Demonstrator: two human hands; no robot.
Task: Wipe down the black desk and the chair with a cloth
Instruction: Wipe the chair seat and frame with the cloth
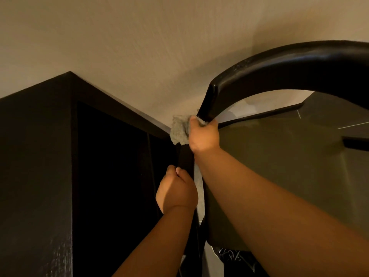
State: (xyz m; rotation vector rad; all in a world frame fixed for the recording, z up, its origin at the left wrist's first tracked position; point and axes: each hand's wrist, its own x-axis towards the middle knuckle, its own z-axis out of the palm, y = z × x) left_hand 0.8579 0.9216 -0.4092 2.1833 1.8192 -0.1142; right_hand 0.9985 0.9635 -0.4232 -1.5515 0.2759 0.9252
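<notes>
Beside the black desk (36, 156), the right hand (203, 136) squeezes the cloth (178, 128) round the chair post (186, 158) — to rub it. The left hand (176, 192) grips lower, likely steadying it.

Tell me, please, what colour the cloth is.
The cloth is light grey, seen best in the head view.

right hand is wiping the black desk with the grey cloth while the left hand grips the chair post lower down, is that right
Not quite. The head view shows the right hand holding the grey cloth around the chair post, just below the curved top rail, not on the black desk, which stands to the left. The rest is right: the left hand grips the chair post lower down.
</notes>
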